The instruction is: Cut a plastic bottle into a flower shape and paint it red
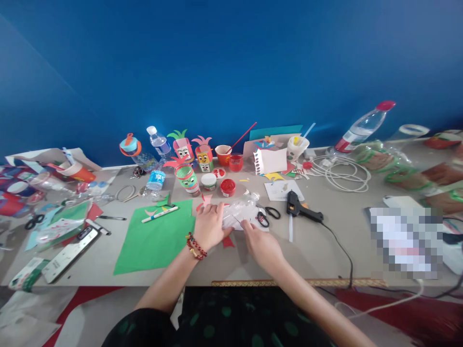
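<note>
A clear plastic bottle (235,212) lies on its side on the table, its neck pointing to the right. My left hand (211,225) is closed round its left end. Close to the bottle's near side, my right hand (259,241) is pinched; a thin dark sliver shows at its fingertips, too small to name. Under the bottle is a white sheet (257,223). Black-handled scissors (272,212) lie just right of the bottle. Red paper pieces (228,242) show beside my left hand, which also lies close to a green sheet (155,243) with a marker (160,214) on it.
A black glue gun (304,208) lies to the right, its cord running over the table's front edge. Behind the bottle stand decorated paper cups (187,179) and red tubs (227,187). A coiled white cable (340,174) and a tilted large bottle (361,129) are at the back right.
</note>
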Available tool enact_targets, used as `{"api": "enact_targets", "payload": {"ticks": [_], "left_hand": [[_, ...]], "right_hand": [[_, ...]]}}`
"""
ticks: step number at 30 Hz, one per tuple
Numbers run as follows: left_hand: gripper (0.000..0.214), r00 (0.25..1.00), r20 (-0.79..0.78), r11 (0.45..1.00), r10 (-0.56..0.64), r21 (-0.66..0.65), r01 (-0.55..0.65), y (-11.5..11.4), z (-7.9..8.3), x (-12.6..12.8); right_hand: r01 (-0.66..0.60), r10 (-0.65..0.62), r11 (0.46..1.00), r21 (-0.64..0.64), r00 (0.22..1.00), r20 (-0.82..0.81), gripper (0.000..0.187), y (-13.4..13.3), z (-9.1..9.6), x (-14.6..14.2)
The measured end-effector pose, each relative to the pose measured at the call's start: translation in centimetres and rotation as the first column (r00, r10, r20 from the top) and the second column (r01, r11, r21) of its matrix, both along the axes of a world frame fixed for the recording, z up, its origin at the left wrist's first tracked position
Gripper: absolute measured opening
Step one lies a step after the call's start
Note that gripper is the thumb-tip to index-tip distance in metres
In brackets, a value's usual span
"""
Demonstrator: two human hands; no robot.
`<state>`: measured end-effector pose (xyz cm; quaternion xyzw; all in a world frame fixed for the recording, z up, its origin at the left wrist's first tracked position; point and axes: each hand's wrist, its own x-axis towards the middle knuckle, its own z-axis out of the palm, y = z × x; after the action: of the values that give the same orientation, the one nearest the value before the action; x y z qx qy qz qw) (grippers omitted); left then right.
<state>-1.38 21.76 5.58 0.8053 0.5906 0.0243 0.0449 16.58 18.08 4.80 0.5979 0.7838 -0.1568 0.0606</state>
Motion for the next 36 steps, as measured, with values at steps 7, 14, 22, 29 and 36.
{"api": "enact_targets", "payload": {"ticks": [7, 14, 22, 29, 36], "left_hand": [[0.057, 0.999, -0.043, 0.995, -0.024, 0.092, 0.028, -1.1, 0.3, 0.3], [0.062, 0.999, -0.028, 0.999, 0.028, 0.037, -0.027, -0.7, -0.6, 0.4], [0.06, 0.998, -0.057, 1.0, 0.026, -0.002, -0.026, -0.9, -0.7, 0.7], [0.059, 0.999, -0.039, 0.999, 0.032, 0.005, -0.032, -1.0, -1.1, 0.6], [0.058, 0.999, -0.04, 1.0, 0.027, -0.004, -0.027, -1.0, -0.7, 0.8]], "right_hand": [[-0.01, 0.009, 0.998, 0.059, 1.0, 0.003, 0.026, 0.3, 1.2, 0.5], [0.024, -0.026, 0.997, 0.073, 0.999, 0.033, 0.025, 0.2, 1.7, 0.0], [0.048, -0.052, 0.998, 0.047, 0.994, 0.092, 0.041, -0.6, 0.3, -0.4], [0.063, -0.066, 0.997, 0.044, 0.995, 0.073, 0.038, 0.1, -0.1, -1.1], [0.076, -0.076, 0.997, 0.007, 0.994, 0.073, 0.032, -0.8, 0.0, -0.4]]}}
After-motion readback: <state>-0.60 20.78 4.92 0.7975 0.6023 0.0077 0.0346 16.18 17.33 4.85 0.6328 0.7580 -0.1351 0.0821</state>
